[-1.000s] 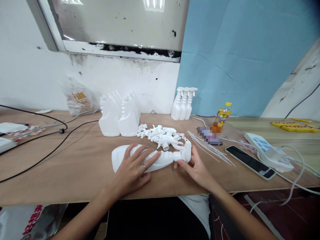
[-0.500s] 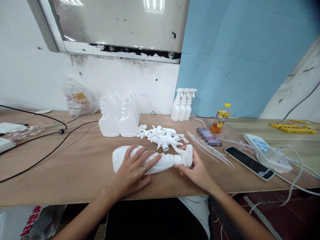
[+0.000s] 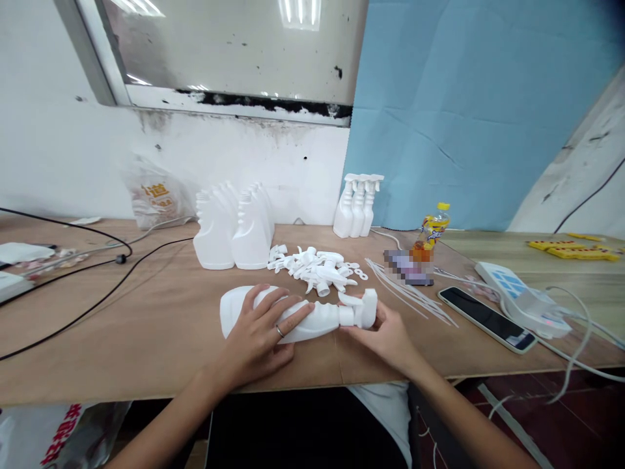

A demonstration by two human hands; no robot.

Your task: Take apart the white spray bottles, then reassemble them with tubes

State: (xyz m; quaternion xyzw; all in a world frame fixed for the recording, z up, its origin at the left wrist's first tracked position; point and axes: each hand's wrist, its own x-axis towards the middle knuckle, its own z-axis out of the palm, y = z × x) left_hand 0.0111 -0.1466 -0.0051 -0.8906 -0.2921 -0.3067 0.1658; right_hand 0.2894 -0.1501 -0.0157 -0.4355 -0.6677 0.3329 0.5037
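White bottle lying down, both ends attended.
Left hand grips body; right hand holds spray head, 3 o'clock; trigger pile, 1 o'clock.

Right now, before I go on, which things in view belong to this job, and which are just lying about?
Seemingly part of the job:
bottle under the left hand
spray head in the right hand
open bottles
loose spray heads
thin white tubes
three upright spray bottles

Probably just lying about:
black-screened phone
power strip
drink bottle
yellow packets
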